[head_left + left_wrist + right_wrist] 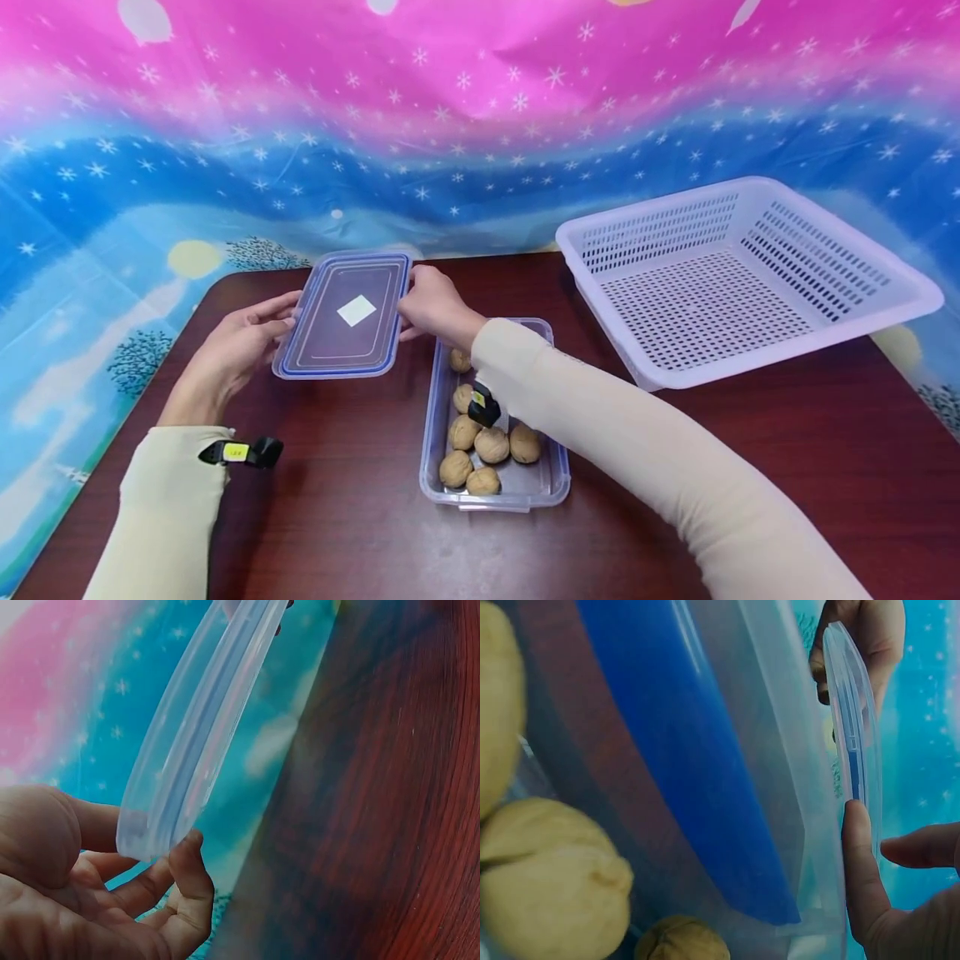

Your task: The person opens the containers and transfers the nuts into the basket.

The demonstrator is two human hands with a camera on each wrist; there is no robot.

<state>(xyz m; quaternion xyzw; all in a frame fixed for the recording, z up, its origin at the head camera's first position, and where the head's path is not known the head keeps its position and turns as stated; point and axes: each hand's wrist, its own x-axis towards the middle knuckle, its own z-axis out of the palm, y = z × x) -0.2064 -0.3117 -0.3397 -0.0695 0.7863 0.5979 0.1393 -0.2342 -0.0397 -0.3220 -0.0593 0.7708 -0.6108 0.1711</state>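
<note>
A clear plastic lid (330, 333) with a blue seal and a white square sticker is held up between both hands, left of the container. My left hand (243, 342) pinches its left edge between thumb and fingers; the left wrist view shows the lid (187, 742) edge-on. At the opposite edge, my right hand (437, 305) grips the lid, with thumb and finger on either side of the rim in the right wrist view. Below the right forearm stands a clear plastic container (429, 442) without its lid, holding several walnuts (492, 445). The right sleeve hides part of it.
A white perforated plastic basket (750, 367) stands at the back right of the dark wooden table (337, 517). Behind the table hangs a pink and blue snowflake backdrop (465, 150).
</note>
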